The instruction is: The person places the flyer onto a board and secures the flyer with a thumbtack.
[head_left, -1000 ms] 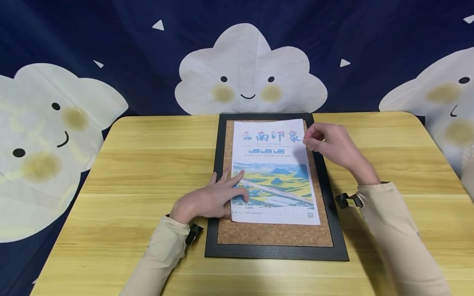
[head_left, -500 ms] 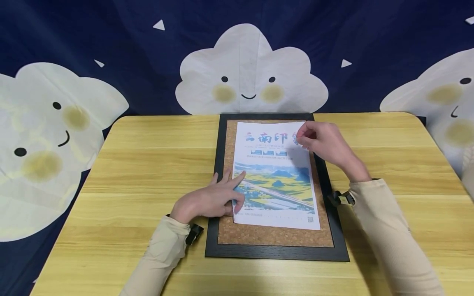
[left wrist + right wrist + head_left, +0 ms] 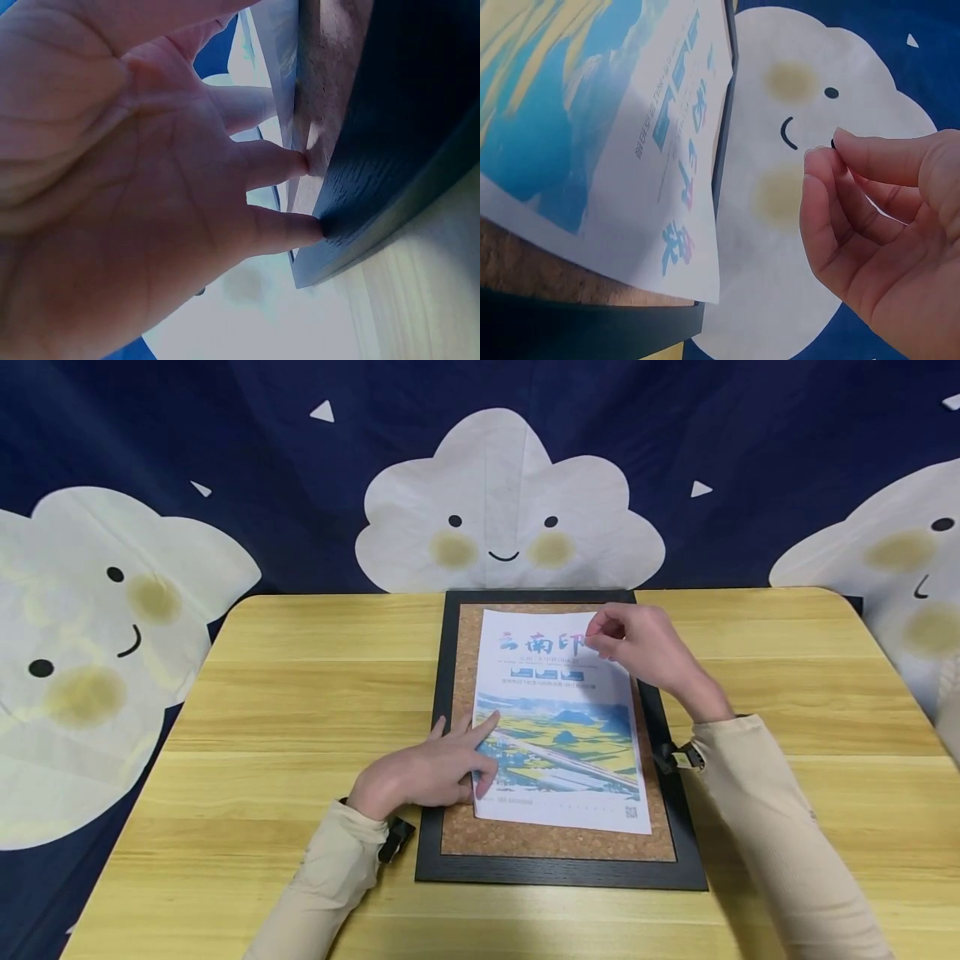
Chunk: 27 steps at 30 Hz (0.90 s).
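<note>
A printed poster (image 3: 555, 727) with a yellow-and-blue landscape lies on the cork (image 3: 555, 845) of a black-framed board (image 3: 562, 871). My left hand (image 3: 427, 772) spreads over the poster's lower left edge, its bent thumb on the paper. In the left wrist view, two of its fingertips touch the cork and the frame. Above the poster's upper right corner, my right hand (image 3: 637, 643) brings thumb and forefinger together. The right wrist view has a tiny dark object (image 3: 834, 143) pinched at those tips; its kind cannot be made out. There the poster's top edge (image 3: 718, 255) looks slightly raised.
The board lies on a light wooden table (image 3: 300, 693), its top near the far edge. Behind hangs a dark blue cloth (image 3: 285, 460) with white smiling clouds. A small black camera is worn on each wrist.
The poster has slid a little right and toward me on the cork. My right hand has moved left over its top corner. The left hand stays nearly in place.
</note>
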### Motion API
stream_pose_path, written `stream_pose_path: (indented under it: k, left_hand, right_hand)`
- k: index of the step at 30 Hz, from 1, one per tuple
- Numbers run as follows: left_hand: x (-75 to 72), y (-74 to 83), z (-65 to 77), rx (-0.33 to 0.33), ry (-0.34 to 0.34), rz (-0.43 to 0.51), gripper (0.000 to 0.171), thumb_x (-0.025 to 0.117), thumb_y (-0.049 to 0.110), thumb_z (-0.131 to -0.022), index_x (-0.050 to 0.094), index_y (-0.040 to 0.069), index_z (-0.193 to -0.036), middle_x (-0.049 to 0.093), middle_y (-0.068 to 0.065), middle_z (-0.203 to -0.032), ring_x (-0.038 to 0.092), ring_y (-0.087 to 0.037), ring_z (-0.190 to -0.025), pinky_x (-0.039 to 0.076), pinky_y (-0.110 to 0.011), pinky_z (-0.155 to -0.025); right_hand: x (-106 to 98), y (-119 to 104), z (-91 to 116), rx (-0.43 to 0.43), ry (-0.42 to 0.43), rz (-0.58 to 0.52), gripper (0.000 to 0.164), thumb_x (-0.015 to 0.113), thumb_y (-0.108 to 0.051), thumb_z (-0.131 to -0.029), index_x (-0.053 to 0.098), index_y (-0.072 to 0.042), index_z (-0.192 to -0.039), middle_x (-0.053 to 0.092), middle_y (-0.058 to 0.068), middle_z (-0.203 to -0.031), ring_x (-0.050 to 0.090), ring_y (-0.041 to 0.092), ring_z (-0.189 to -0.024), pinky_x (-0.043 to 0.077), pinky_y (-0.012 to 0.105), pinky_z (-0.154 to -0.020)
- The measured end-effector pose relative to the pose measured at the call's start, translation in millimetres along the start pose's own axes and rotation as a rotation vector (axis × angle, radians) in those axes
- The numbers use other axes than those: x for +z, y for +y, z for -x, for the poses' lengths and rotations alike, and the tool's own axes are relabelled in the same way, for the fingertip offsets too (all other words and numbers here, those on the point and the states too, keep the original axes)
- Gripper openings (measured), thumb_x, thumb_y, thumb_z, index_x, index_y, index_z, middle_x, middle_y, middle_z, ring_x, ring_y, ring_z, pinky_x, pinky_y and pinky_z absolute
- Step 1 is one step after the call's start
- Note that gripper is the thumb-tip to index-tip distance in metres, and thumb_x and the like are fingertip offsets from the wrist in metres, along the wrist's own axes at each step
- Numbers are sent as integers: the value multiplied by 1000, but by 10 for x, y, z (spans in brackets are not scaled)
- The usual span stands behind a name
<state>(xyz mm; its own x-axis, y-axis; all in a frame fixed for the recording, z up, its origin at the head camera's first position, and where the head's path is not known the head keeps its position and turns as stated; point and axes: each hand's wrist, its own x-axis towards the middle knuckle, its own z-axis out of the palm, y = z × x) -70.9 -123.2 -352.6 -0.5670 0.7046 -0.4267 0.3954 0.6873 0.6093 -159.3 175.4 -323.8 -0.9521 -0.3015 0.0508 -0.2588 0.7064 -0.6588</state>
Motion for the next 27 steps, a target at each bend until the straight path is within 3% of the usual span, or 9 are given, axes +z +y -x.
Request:
stream_pose_path:
  k: [14,22,27]
  left_hand:
    - [28,29,-3,-24,-6,-23,35,63,-9,-93,59,21,-77,4,-12,-173,-8,-43,-156,-1,-68,-120]
    - [40,52,3,-51,-1,8,29,87,7,-83,62,21,-77,2,-7,-174,-8,-41,-156,-6,-65,-121]
    - [36,57,2,-62,-9,-15,31,92,14,-78,61,20,-78,1,-7,-174,-10,-38,-156,-5,-63,-122]
  right_hand:
    - [154,5,-160,-3,-26,-6,5,69,-3,-97,70,-1,-92,65,11,-83,56,26,-75,43,33,-65]
    - [301,94,-314,-28,-102,-78,7,63,1,-100,67,4,-95,63,14,-84,55,25,-74,44,32,-68]
    - [407,137,-387,30,-185,-169,12,57,-4,-105,65,5,-103,64,16,-96,57,26,-83,47,33,-75]
